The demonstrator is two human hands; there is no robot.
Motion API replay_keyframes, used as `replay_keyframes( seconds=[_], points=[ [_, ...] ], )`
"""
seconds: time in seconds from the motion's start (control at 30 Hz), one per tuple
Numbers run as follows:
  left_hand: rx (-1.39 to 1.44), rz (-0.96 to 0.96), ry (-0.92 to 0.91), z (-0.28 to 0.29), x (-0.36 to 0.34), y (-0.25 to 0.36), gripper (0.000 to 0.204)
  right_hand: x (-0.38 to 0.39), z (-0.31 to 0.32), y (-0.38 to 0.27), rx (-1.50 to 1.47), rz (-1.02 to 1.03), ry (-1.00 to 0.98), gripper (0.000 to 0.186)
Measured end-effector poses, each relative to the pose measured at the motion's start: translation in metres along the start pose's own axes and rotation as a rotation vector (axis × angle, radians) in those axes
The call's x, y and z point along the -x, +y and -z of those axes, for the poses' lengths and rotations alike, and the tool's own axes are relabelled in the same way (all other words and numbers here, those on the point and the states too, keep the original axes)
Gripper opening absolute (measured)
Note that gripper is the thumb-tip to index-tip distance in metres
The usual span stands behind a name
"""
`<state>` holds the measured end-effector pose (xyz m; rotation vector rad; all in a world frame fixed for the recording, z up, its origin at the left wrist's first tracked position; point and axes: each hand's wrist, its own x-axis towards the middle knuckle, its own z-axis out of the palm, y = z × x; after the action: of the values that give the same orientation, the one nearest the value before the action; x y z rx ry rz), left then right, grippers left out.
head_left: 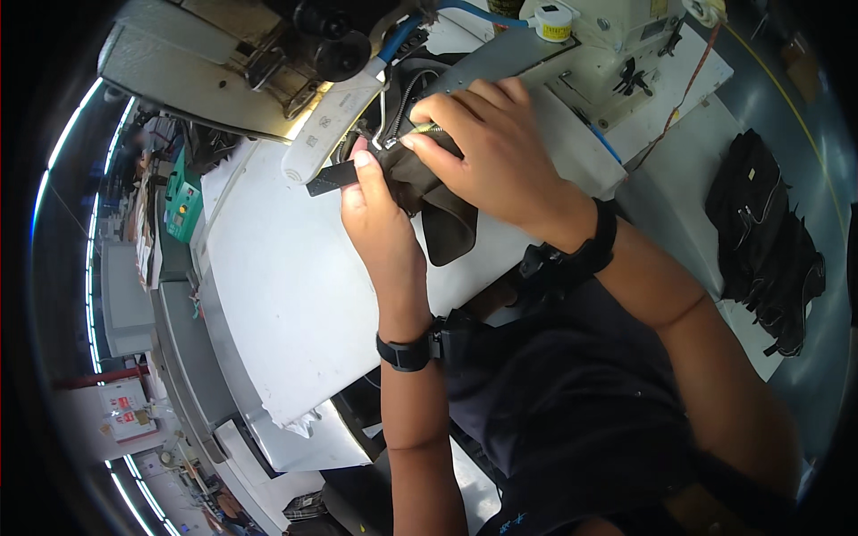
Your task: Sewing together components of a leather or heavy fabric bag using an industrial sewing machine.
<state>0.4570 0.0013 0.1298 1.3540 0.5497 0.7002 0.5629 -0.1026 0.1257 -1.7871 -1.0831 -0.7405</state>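
My left hand (382, 219) is closed, thumb on top, on a short flat black strip (331, 179) whose end sticks out to the left. My right hand (496, 147) is closed in a pinch around a slim thing with a metallic tip; its kind is mostly hidden by the fingers. Both hands meet under the sewing machine's head, over a dark brown-grey fabric piece (450, 228) that hangs onto the white table. A dark zipper (407, 98) curves just beyond the fingertips. The pale lamp arm (331, 125) slants close above my left fingertips.
The sewing machine head (214, 62) overhangs the white worktop (295, 295). At the back stand a round white-and-yellow container (552, 23) and a cream machine body (617, 45). Black garments with zippers (764, 232) lie at right. A green case (183, 201) is at left.
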Motion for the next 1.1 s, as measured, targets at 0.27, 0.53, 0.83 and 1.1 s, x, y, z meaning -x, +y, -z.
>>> replay_keyframes(
  seconds=[0.27,0.53,0.83,1.1],
  points=[
    [0.028,-0.272,0.042,0.002,-0.004,-0.027,0.043,-0.031,-0.005,0.045,-0.342,0.297,-0.206,0.014],
    [-0.076,0.033,0.100,0.013,-0.001,-0.005,0.048,-0.050,-0.003,0.057,-0.339,0.335,-0.340,0.010],
    [-0.091,-0.092,0.037,0.011,-0.001,-0.002,0.046,-0.044,-0.011,0.056,-0.282,0.477,-0.151,0.008],
    [0.031,-0.153,0.059,0.009,-0.001,-0.016,0.029,-0.044,-0.016,0.059,-0.453,0.255,-0.365,0.017]
  ],
)
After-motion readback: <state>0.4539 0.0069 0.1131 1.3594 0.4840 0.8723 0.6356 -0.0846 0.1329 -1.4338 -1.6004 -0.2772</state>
